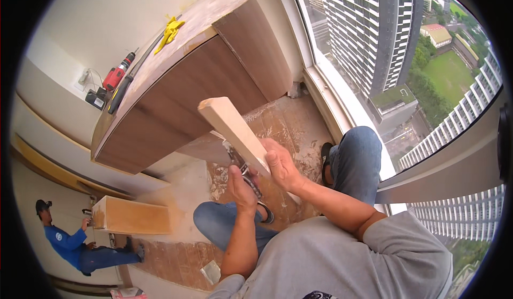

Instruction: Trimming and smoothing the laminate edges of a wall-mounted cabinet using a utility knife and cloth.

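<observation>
Right hand [283,166]: fingers clamped on wooden bar [235,129]. Left hand [243,191]: fingers closed around metal tool [244,168], type unclear. Work judged underway; bar unfixed, remaining steps indeterminable.

A pale wooden block [235,129] — long, squared — slants beside a dark metal tool [244,169].

The wooden bar [234,128] looks smooth and matt.
</observation>
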A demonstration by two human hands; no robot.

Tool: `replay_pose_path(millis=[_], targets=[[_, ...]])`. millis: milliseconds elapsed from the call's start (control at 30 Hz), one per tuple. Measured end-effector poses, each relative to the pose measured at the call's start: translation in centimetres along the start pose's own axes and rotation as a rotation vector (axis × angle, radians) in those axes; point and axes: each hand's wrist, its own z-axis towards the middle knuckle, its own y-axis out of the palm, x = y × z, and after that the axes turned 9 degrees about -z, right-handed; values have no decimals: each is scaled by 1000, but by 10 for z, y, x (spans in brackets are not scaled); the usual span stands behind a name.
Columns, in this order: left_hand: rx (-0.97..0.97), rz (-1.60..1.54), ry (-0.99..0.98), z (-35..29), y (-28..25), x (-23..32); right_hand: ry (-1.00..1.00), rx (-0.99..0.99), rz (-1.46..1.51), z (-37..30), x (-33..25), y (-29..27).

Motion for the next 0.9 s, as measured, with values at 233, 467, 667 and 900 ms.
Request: replay_pose_path(millis=[233,467,667,900], targets=[[-241,313,81,8,-13,-6,544,-108,507,-13,-3,3],[-24,265,481,-18,26,-2,481,229,387,-8,-2,18],[57,103,425,-2,54,14,390,446,414,-1,-11,22],[86,-83,570,46,112,75,378,356,351,-4,-8,-9]])
